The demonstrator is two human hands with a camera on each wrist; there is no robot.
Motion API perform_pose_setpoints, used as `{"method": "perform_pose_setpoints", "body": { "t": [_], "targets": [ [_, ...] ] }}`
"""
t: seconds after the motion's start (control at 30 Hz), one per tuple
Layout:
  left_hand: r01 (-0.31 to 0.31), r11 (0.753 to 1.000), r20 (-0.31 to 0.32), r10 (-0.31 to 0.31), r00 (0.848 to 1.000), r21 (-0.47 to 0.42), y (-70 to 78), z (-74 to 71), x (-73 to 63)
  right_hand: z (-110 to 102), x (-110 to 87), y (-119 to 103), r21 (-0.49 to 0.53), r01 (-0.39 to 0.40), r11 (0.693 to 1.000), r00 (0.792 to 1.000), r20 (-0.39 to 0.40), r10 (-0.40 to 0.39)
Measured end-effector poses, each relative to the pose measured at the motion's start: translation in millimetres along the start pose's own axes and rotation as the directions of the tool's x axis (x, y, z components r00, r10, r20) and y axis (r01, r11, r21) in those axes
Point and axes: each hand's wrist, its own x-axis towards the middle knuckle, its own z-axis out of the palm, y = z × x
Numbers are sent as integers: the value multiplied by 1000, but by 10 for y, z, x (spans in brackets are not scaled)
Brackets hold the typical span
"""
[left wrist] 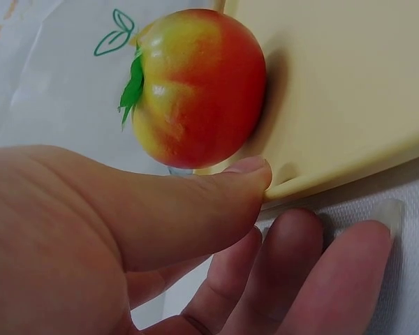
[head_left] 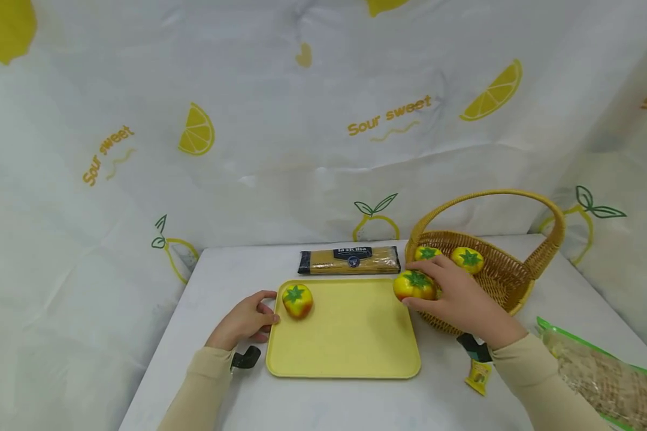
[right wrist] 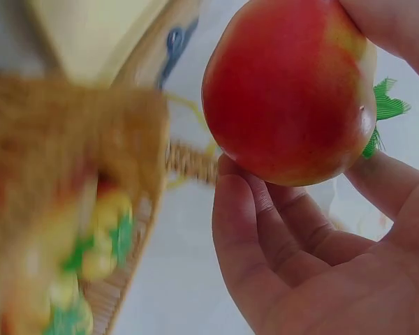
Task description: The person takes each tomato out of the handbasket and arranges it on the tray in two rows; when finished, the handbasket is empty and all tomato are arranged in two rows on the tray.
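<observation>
My right hand (head_left: 460,297) grips a yellow-and-red artificial tomato (head_left: 414,285) between thumb and fingers, over the near left rim of the wicker basket (head_left: 539,263), by the tray's right edge. Close up in the right wrist view, the held tomato (right wrist: 290,91) shows its red side. At the left edge of the yellow tray (head_left: 350,335), my left hand (head_left: 246,320) pinches the rim, thumb on top and fingers curled at the outer side. Another tomato (head_left: 298,301) sits in the tray's upper left corner, near the left thumb. Inside the basket lie two more tomatoes (head_left: 467,260).
Behind the tray lies a packet of spaghetti (head_left: 350,261). A small yellow sachet (head_left: 479,377) is on the white table near my right wrist. At the right front is a green-edged clear bag (head_left: 604,371). The basket's tall handle (head_left: 496,193) arches over it. A lemon-print cloth hangs behind.
</observation>
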Motion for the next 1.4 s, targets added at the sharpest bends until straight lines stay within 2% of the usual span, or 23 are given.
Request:
{"method": "perform_pose_setpoints", "body": {
  "t": [0.33,0.5,0.63,0.87,1.17,1.4],
  "targets": [
    [-7,1000,8,7,1000,-2,20,-28,1,570,279,-240,64,45,997,999,27,-47],
    [-5,1000,12,5,1000,-7,34,-23,-1,795,444,-301,62,62,996,998,28,-64],
    [-4,1000,13,4,1000,-12,40,-8,-7,950,564,-329,62,52,997,998,34,-54],
    [-4,1000,8,5,1000,-12,47,-10,-21,1203,739,-375,123,15,992,997,70,-24],
    [-14,1000,13,14,1000,-6,28,-11,-4,1349,793,-398,166,-3,986,995,103,-14],
    [-23,1000,9,23,1000,-14,14,-11,15,1372,815,-390,156,23,987,994,105,-40]
  ]
}}
